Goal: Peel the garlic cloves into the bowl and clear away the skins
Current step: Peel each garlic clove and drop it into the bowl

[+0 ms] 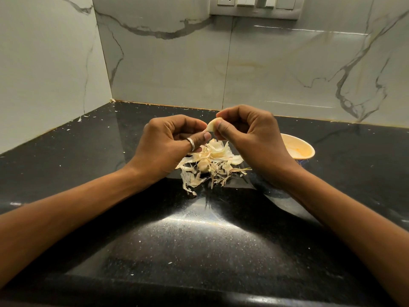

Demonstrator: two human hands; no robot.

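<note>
Head view, the only one:

- Both hands raised above the black worktop (199, 240), meeting at mid-frame over the skins.
- Garlic clove (211, 125) sits between the two hands, off the worktop. It is pale, with its rounded end up and toward the right hand.
- Left hand (168, 142): grip closed on the clove's lower end, thumb and forefinger pinching it, other fingers curled in. Ring (191, 144) on the thumb.
- Right hand (247, 134): grip closed on the clove's upper side, thumb tip pressed against it from the front, fingers curled behind.
- Skins (210, 165): loose pile of dry, papery strips on the worktop right under the hands. A few strands trail toward the near edge. A paler lump in the middle of the pile might be another clove, can't tell.
- Bowl (298, 149): on the worktop to the right of the pile, just behind the right hand, which covers its left part. Cream-yellow inside. Can't tell what's in it from this angle.
- Small pale flecks scattered over the worktop, mostly toward the left rear corner.
- Marble-look wall (243, 63) behind and on the left. Socket panel (254, 5) at the top edge.
</note>
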